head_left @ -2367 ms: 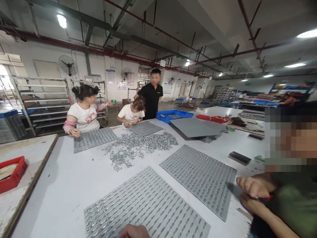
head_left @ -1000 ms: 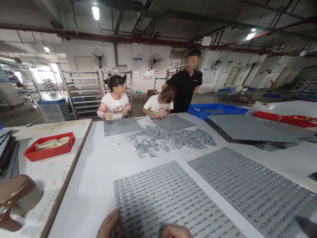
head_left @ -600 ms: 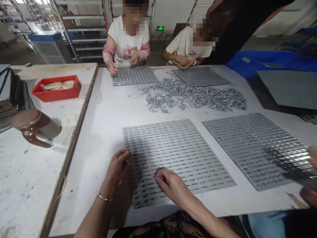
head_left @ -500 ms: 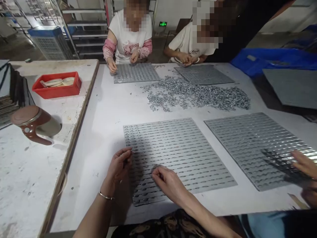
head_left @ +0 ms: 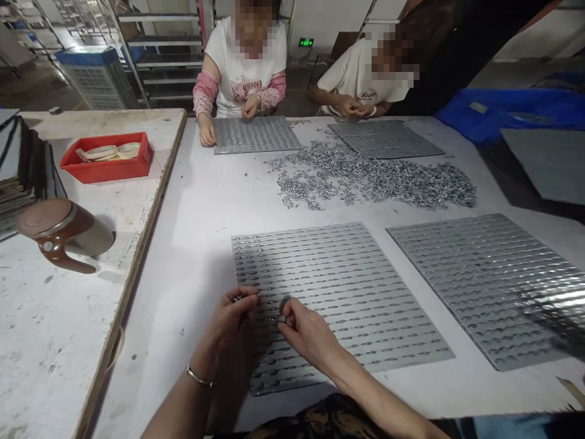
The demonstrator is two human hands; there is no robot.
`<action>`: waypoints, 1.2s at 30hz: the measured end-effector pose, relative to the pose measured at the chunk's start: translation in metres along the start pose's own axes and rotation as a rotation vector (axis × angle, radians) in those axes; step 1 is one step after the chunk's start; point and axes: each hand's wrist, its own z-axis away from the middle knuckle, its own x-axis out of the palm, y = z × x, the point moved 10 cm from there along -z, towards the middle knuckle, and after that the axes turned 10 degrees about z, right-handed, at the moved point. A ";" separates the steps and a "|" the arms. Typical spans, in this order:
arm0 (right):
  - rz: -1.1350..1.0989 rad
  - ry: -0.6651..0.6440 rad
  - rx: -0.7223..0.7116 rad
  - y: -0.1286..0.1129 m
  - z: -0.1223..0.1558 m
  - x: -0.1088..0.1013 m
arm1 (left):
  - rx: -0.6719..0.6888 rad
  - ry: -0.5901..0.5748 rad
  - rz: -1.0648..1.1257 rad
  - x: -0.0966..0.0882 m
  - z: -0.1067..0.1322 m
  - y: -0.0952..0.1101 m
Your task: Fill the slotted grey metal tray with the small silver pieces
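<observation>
A grey sheet (head_left: 329,286) with rows of small oval recesses lies in front of me on the white table. My left hand (head_left: 231,317), with a bangle on its wrist, is closed over the sheet's left edge. Small shiny metal pieces (head_left: 238,299) show between its fingers. Just right of it, over the sheet's left part, my right hand (head_left: 308,332) pinches a small silvery metal piece (head_left: 275,319), partly hidden by the fingertips. Several darker, shiny pieces sit in rows along the sheet's left side. Beyond it spreads a heap of loose silvery pieces (head_left: 384,177).
A second patterned sheet (head_left: 484,286) lies to the right. Across the table, two people work at sheets (head_left: 256,135) like mine. On the left table stand a red tray (head_left: 107,171), a brown-lidded mug (head_left: 86,231) and a stack of boards (head_left: 18,164).
Both my hands have come closer together; the left moved right, over the sheet's edge. The right hand has turned slightly, and its small metal piece now shows. A neighbour's hand at far right has left view.
</observation>
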 end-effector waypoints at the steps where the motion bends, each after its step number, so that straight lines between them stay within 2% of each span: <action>1: -0.075 0.019 -0.007 -0.002 0.002 -0.004 | -0.014 -0.015 -0.030 0.002 0.001 -0.003; 7: -0.408 0.192 -0.037 -0.021 0.013 -0.033 | -0.073 -0.176 -0.157 0.026 0.013 -0.020; 11: -0.556 0.158 0.001 -0.021 0.012 -0.030 | -0.070 -0.196 -0.176 0.032 0.017 -0.024; 15: -0.752 0.078 0.112 0.001 0.018 -0.022 | -0.043 -0.104 -0.098 0.024 0.013 -0.016; 18: -0.624 0.043 0.051 0.010 0.023 -0.021 | 0.001 -0.013 0.024 0.014 0.010 -0.004; 21: -0.350 0.011 -0.103 0.003 0.026 -0.014 | 0.028 0.024 0.156 0.008 0.007 0.004; 23: -0.238 -0.008 -0.129 0.001 0.025 -0.006 | 0.043 0.036 0.200 0.006 0.006 0.007; 30: 0.077 -0.078 -0.141 -0.012 0.013 0.012 | 0.029 0.005 0.086 0.011 0.007 0.005; 33: 0.157 -0.096 -0.125 -0.013 0.008 0.011 | -0.005 -0.043 0.061 0.015 0.008 0.001; 36: 0.132 -0.094 -0.144 -0.020 0.009 0.000 | -0.020 -0.076 0.018 0.018 0.009 -0.002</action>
